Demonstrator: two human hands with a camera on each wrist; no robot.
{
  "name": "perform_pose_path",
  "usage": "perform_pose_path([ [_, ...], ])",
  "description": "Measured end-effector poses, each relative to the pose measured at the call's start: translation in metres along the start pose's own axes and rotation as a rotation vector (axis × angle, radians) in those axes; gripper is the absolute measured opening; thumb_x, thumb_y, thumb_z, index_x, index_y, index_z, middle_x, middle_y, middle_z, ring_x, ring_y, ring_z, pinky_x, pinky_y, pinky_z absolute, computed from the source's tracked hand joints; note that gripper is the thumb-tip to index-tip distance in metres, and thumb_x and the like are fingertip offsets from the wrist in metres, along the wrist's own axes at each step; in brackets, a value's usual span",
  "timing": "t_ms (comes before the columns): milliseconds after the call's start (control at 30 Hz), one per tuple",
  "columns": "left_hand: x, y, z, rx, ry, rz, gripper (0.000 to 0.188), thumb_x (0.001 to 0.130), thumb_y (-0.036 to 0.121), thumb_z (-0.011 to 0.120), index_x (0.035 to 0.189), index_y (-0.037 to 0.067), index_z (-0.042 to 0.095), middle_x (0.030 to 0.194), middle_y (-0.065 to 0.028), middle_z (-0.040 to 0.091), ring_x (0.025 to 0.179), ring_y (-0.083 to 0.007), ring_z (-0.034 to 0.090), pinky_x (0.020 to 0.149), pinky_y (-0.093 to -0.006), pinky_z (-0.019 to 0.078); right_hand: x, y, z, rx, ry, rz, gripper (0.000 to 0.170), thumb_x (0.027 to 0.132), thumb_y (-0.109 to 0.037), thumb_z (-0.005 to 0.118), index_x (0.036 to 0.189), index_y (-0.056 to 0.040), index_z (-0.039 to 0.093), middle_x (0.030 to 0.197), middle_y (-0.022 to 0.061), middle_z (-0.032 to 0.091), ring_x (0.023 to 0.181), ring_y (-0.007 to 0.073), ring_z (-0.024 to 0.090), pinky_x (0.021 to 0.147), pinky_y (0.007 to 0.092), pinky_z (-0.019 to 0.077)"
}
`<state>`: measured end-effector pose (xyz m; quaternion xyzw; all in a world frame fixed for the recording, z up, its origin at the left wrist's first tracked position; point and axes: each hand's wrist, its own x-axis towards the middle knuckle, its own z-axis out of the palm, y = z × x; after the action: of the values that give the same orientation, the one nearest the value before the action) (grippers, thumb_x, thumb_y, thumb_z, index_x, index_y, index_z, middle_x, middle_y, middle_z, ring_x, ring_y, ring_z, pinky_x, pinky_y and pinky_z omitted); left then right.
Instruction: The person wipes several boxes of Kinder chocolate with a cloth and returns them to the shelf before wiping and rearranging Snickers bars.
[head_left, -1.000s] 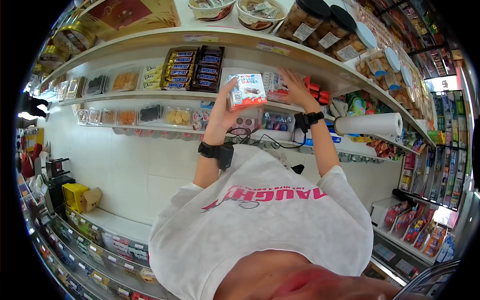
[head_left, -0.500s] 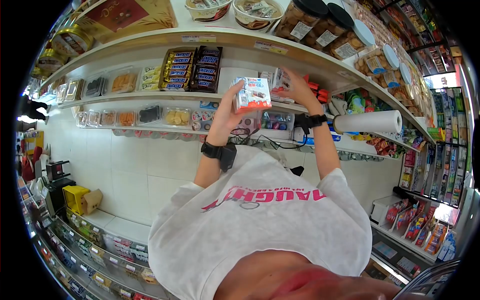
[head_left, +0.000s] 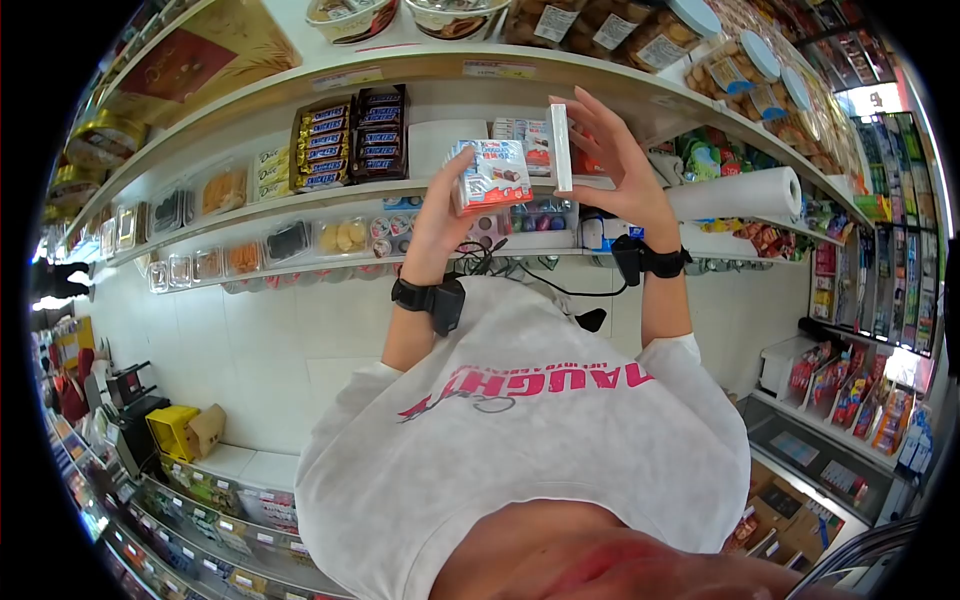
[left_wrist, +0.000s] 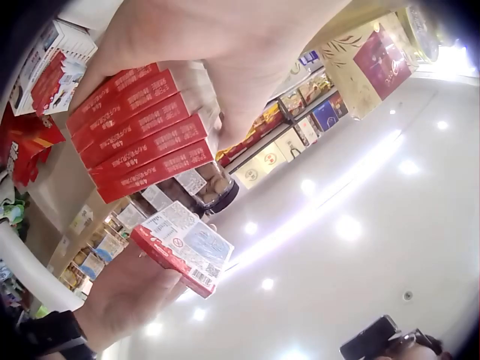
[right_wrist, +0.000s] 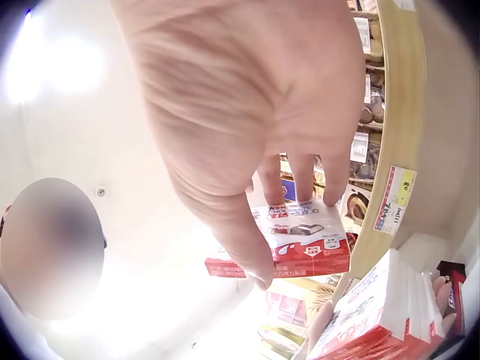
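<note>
In the head view my left hand [head_left: 436, 215] grips a stack of chocolate boxes [head_left: 496, 178], white and blue with a red lower edge. The left wrist view shows the red sides of several boxes [left_wrist: 146, 139] in that stack, pressed together in the hand. To the right, my right hand [head_left: 635, 185] pinches a single chocolate box [head_left: 561, 150], seen edge-on, between thumb and fingers. Its printed front [right_wrist: 300, 229] faces the right wrist camera. A gap separates this box from the stack. More such boxes [head_left: 525, 132] lie on the shelf behind both hands.
Snickers boxes [head_left: 325, 145] stand left on the same shelf [head_left: 225, 215]. The upper shelf's edge [head_left: 420, 68] overhangs it, with cookie jars [head_left: 690, 30] above. A white roll [head_left: 740, 193] juts out at right. Clear tubs [head_left: 343, 236] line the shelf below. A black cable [head_left: 560, 288] hangs between the wrists.
My right hand has come back from the boxes on the shelf and now holds a single box on edge. The left hand's stack has shifted slightly right along the shelf. The head view has shifted.
</note>
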<state>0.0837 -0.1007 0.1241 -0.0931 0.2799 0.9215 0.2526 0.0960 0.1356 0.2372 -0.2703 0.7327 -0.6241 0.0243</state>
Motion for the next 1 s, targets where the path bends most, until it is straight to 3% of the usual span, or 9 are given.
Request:
perform_pose_path([
  [200, 0.001, -0.005, 0.006, 0.033, -0.025, -0.004, 0.042, 0.098, 0.031, 0.063, 0.127, 0.000, 0.059, 0.118, -0.0132, 0.070, 0.107, -0.0227, 0.069, 0.088, -0.0405, 0.0578, -0.007, -0.010, -0.001, -0.035, 0.006, -0.012, 0.095, 0.076, -0.005, 0.081, 0.157, -0.0089, 0.031, 0.157, 0.0121, 0.041, 0.146, 0.0268, 0.038, 0.122, 0.0473, 0.0312],
  [300, 0.001, -0.005, 0.004, 0.033, -0.060, -0.050, 0.040, 0.099, 0.029, 0.062, 0.129, 0.003, 0.055, 0.124, -0.0129, 0.067, 0.115, -0.0264, 0.065, 0.100, -0.0437, 0.0524, -0.009, -0.010, -0.002, -0.200, -0.018, -0.002, 0.090, 0.076, -0.010, 0.082, 0.154, -0.0083, 0.038, 0.155, 0.0115, 0.044, 0.145, 0.0271, 0.040, 0.119, 0.0446, 0.0338],
  [400, -0.001, -0.009, 0.009, 0.025, -0.018, -0.028, 0.041, 0.098, 0.032, 0.064, 0.128, 0.003, 0.060, 0.119, -0.0105, 0.070, 0.105, -0.0214, 0.070, 0.088, -0.0392, 0.0572, -0.008, -0.010, 0.005, -0.428, -0.058, 0.051, 0.086, 0.075, -0.015, 0.085, 0.151, -0.0089, 0.045, 0.147, 0.0118, 0.053, 0.137, 0.0297, 0.048, 0.114, 0.0411, 0.0380],
  [533, 0.002, -0.014, 0.010, 0.060, -0.049, -0.034, 0.044, 0.099, 0.037, 0.063, 0.129, 0.004, 0.059, 0.122, -0.0098, 0.068, 0.108, -0.0217, 0.068, 0.091, -0.0399, 0.0564, -0.004, 0.007, 0.021, -0.562, -0.089, -0.047, 0.084, 0.074, -0.022, 0.086, 0.148, -0.0086, 0.048, 0.143, 0.0136, 0.055, 0.129, 0.0353, 0.050, 0.113, 0.0433, 0.0363],
  [733, 0.001, -0.019, 0.007, -0.038, -0.109, -0.044, 0.052, 0.102, 0.042, 0.059, 0.137, 0.004, 0.053, 0.131, -0.0128, 0.064, 0.118, -0.0251, 0.065, 0.096, -0.0422, 0.0553, 0.003, 0.005, 0.032, -0.515, -0.093, -0.027, 0.084, 0.075, -0.024, 0.086, 0.148, -0.0083, 0.048, 0.142, 0.0139, 0.055, 0.133, 0.0344, 0.047, 0.115, 0.0432, 0.0350],
  [867, -0.004, -0.013, 0.010, -0.104, -0.104, -0.033, 0.053, 0.103, 0.042, 0.057, 0.139, 0.003, 0.051, 0.135, -0.0162, 0.060, 0.123, -0.0291, 0.061, 0.100, -0.0471, 0.0528, 0.005, 0.007, 0.029, -0.353, 0.009, -0.002, 0.074, 0.082, -0.021, 0.081, 0.147, -0.0074, 0.048, 0.143, 0.0136, 0.055, 0.136, 0.0300, 0.047, 0.114, 0.0412, 0.0365],
  [1000, -0.008, 0.002, -0.001, -0.152, -0.123, -0.016, 0.055, 0.102, 0.040, 0.057, 0.140, 0.002, 0.049, 0.138, -0.0179, 0.059, 0.126, -0.0326, 0.059, 0.104, -0.0510, 0.0495, 0.010, 0.057, -0.003, -0.188, 0.167, 0.138, 0.062, 0.092, -0.018, 0.072, 0.147, -0.0049, 0.046, 0.145, 0.0155, 0.053, 0.139, 0.0242, 0.045, 0.114, 0.0373, 0.0364],
])
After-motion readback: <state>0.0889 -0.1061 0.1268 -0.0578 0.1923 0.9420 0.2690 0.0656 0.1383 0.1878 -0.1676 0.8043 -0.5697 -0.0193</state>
